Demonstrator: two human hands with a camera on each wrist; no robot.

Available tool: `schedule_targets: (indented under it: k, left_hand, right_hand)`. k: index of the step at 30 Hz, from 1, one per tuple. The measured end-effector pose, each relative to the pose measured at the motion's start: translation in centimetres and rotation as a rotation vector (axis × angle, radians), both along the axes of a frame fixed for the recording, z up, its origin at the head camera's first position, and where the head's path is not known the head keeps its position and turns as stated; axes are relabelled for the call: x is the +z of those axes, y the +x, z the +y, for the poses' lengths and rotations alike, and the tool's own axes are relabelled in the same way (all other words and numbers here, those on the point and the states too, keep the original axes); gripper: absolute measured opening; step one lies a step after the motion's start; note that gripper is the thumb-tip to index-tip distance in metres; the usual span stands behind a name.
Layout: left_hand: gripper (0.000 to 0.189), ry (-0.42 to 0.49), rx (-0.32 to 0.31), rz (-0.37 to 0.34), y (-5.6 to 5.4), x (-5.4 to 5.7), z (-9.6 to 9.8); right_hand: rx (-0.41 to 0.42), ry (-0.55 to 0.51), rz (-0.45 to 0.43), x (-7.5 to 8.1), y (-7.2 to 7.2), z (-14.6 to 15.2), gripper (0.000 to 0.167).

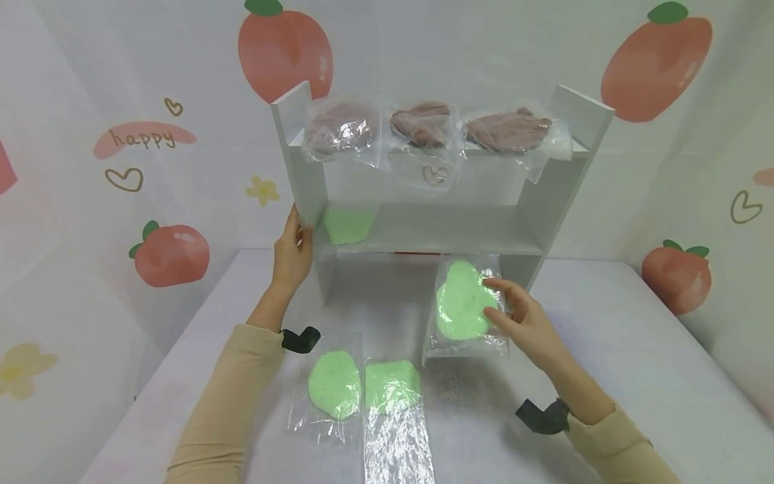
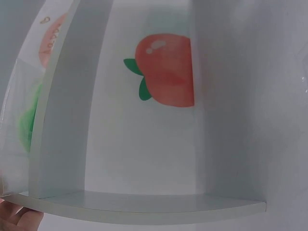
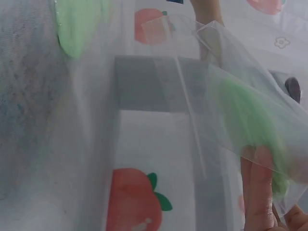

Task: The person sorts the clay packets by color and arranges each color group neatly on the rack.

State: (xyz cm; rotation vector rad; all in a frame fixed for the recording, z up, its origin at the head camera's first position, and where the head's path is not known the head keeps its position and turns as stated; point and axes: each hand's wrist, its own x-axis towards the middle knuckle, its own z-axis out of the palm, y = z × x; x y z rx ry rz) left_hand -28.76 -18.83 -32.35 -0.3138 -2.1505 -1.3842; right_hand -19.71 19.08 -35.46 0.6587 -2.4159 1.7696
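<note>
At the white shelf unit (image 1: 423, 228), my left hand (image 1: 294, 259) grips the left side panel at the height of the middle board. Its fingertips (image 2: 21, 216) show below the panel's edge in the left wrist view. My right hand (image 1: 526, 319) holds a clear plastic bag with a flat light-green piece (image 1: 462, 302) inside, pinching its right side. This bag is tilted up in front of the lower opening, just below the middle board. In the right wrist view the fingers (image 3: 260, 187) lie against the clear film beside the green piece (image 3: 250, 120).
Another bagged green piece (image 1: 349, 225) lies at the left of the middle board. Three bags with brownish contents, one a middle bag (image 1: 423, 124), rest on the top board and overhang its front. Two bagged green pieces, round (image 1: 334, 385) and squarish (image 1: 392, 385), lie on the table.
</note>
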Motion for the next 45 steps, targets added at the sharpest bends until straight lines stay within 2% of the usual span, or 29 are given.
schedule_targets:
  k: [6, 15, 27, 31, 32, 38, 42, 45]
  left_hand:
    - [0.057, -0.001, -0.005, 0.008, 0.1, 0.0, 0.0]
    - [0.056, 0.006, -0.004, 0.002, 0.0, -0.1, -0.1]
    - [0.057, 0.0, 0.003, 0.006, -0.3, -0.2, -0.1]
    - [0.056, 0.003, 0.001, -0.01, 0.0, 0.1, 0.0]
    - [0.056, 0.002, 0.001, -0.016, 0.4, 0.4, 0.1]
    - [0.055, -0.007, 0.003, -0.031, 2.6, 2.3, 1.2]
    - [0.055, -0.01, 0.006, -0.025, 2.7, 2.4, 1.3]
    - [0.055, 0.001, 0.003, -0.017, 1.6, 1.4, 0.8]
  right_hand:
    - [0.026, -0.035, 0.034, 0.8, 0.0, -0.1, 0.049]
    - [-0.091, -0.057, -0.047, 2.5, -0.4, -1.2, 0.048]
    - [-0.144, -0.201, -0.051, 3.2, -1.9, -3.2, 0.04]
    - [-0.161, -0.256, -0.033, 3.3, -2.5, -3.9, 0.034]
    - [-0.165, -0.264, -0.029, 3.3, -2.7, -4.1, 0.033]
    - [-0.197, -0.24, -0.03, 3.4, -3.9, -4.9, 0.031]
    - [-0.221, -0.203, -0.025, 3.6, -4.8, -5.6, 0.037]
    - [-0.238, -0.182, -0.036, 3.8, -5.6, -6.1, 0.041]
